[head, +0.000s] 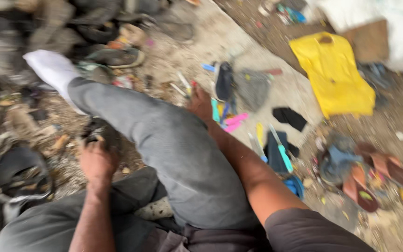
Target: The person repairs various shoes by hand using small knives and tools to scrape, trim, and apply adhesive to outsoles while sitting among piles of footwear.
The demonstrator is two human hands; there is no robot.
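Left grip closes on a dark, blurred shoe

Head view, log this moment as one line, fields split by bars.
left hand: grips dark shoe | right hand: reaching among small tools on ground | grey-trousered leg between arms | image blurred

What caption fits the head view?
Left hand grips a dark shoe; right hand reaches toward scattered coloured tools.

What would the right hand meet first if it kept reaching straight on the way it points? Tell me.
Probably the dark shoe sole, just beyond the right hand among the scattered tools on the ground; blur and the grey trouser leg hide the fingers, so depth is unsure.
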